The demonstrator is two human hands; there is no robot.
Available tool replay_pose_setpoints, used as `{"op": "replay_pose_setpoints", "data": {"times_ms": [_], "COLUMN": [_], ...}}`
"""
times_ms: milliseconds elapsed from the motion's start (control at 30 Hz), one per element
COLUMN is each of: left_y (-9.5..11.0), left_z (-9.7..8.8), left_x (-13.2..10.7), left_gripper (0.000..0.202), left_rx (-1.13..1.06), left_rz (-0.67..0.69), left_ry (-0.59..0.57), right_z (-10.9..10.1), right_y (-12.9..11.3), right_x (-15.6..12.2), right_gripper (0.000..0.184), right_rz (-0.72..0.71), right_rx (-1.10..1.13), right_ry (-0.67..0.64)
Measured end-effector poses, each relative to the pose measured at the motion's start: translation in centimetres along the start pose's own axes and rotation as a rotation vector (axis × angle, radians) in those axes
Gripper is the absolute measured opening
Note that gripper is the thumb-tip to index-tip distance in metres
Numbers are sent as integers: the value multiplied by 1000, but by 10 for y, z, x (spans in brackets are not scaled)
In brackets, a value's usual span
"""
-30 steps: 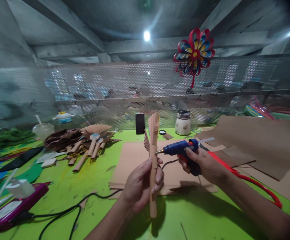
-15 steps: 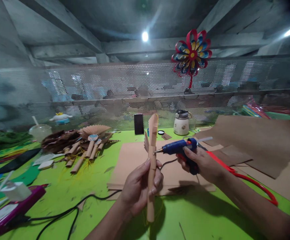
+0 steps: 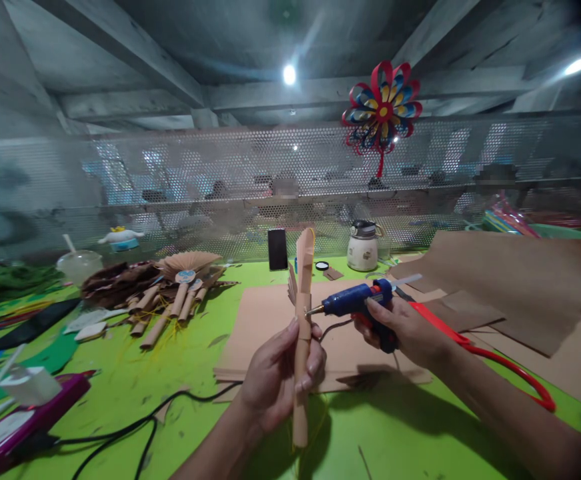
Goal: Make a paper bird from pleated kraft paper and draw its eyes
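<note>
Your left hand (image 3: 277, 380) has its grip closed around the lower stem of a folded brown paper fan (image 3: 303, 280), held upright above the green desk (image 3: 120, 373). Your right hand (image 3: 405, 330) has its grip wrapped fully around a blue glue gun (image 3: 355, 303). The gun's metal nozzle touches, or very nearly touches, the fan's right edge just above your left hand. A light squeeze and a thin line along the fold would likely serve best, with your fingertips clear of the hot tip. Beneath lie brown card sheets (image 3: 265, 320), and a pile of finished fans (image 3: 170, 287) sits to the left.
</note>
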State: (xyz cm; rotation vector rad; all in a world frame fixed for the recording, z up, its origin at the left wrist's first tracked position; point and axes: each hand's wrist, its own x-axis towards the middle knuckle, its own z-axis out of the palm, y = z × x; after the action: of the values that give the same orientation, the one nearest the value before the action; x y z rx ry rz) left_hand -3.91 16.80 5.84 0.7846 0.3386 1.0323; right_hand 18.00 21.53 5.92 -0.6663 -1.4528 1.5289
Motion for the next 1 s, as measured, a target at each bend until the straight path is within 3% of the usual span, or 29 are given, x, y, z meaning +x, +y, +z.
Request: {"op": "replay_pose_setpoints", "data": {"times_ms": [1000], "left_y": [1], "left_z": [2], "left_x": [-1], "left_gripper": [40], "left_rx": [-32], "left_rz": [-24], "left_ry": [-6], "right_z": [4], "right_y": [1], "right_x": [1], "right_gripper": [38], "right_rz": [-59], "right_rx": [-55], "right_ry": [-33]}}
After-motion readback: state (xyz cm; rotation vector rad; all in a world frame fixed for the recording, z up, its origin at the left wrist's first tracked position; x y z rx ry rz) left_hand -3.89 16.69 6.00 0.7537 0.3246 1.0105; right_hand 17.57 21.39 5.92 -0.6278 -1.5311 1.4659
